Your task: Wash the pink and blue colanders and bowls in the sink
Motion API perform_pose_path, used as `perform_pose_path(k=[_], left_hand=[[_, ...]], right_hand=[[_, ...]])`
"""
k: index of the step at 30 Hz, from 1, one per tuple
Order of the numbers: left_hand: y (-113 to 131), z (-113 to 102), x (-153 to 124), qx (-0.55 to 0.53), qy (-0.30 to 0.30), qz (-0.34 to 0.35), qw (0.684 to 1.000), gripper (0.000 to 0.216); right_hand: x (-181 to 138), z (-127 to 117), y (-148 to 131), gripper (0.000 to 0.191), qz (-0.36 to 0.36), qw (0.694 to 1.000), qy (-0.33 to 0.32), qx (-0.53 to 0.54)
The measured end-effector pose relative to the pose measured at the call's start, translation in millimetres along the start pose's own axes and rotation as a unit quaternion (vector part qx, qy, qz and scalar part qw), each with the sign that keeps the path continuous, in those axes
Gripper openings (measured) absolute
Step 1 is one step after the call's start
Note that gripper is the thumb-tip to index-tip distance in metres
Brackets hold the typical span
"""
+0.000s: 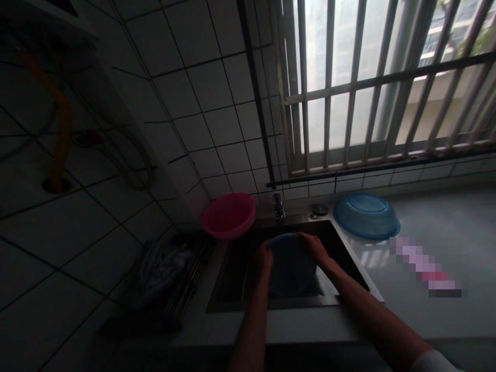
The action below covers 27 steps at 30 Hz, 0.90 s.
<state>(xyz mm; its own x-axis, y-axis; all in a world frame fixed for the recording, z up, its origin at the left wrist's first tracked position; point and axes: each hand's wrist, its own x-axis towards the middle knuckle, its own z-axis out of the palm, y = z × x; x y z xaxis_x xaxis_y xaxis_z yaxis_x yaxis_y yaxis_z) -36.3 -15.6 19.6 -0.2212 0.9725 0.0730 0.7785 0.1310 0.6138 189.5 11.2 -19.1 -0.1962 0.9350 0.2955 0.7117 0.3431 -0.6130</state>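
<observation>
A dark bluish round basin is tilted inside the metal sink, below the tap. My left hand grips its rim on the left side. On the upper right of the same rim, my right hand is closed round the edge. Dim light hides the detail of the fingers and what the basin contains.
Behind the sink's left corner stands a pink basin. An upturned blue basin lies on the counter at right, near a blurred-out pink item. A striped cloth is heaped left, beside a metal rack.
</observation>
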Motion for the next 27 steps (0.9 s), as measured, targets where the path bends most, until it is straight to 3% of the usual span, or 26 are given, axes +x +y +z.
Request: perform_pose_path(k=[2, 7, 13, 15, 19, 24, 27], left_hand=[[1.2, 1.8, -0.6, -0.001, 0.003, -0.004, 1.000, 0.040], [13.8, 12.4, -6.4, 0.017, -0.083, 0.076, 0.994, 0.039], [8.3, 0.0, -3.6, 0.005, 0.012, 0.003, 1.000, 0.039], [8.2, 1.1, -3.2, 0.010, -0.003, 0.007, 1.000, 0.036], [11.0, 8.1, -5.7, 0.024, -0.054, 0.054, 0.997, 0.037], [7.2, -0.7, -4.6, 0.010, 0.000, 0.006, 1.000, 0.041], [10.5, -0.4, -5.2, -0.002, -0.025, 0.016, 1.000, 0.040]], right_hand=[[-1.5, 0.1, 3.5, 0.049, 0.005, 1.000, 0.013, 0.003], [-4.7, 12.3, -13.4, 0.055, -0.073, 0.997, -0.032, 0.009], [-0.5, -1.7, -2.2, 0.052, 0.002, 1.000, 0.007, 0.024], [-1.8, -3.2, 1.1, 0.052, 0.007, 1.000, 0.009, 0.022], [-4.5, 3.2, -3.2, 0.055, -0.048, 0.998, -0.034, 0.021], [-2.7, 2.5, 2.1, 0.051, -0.010, 0.999, -0.020, 0.035], [-3.2, 5.5, 1.3, 0.051, -0.019, 0.999, -0.003, 0.041]])
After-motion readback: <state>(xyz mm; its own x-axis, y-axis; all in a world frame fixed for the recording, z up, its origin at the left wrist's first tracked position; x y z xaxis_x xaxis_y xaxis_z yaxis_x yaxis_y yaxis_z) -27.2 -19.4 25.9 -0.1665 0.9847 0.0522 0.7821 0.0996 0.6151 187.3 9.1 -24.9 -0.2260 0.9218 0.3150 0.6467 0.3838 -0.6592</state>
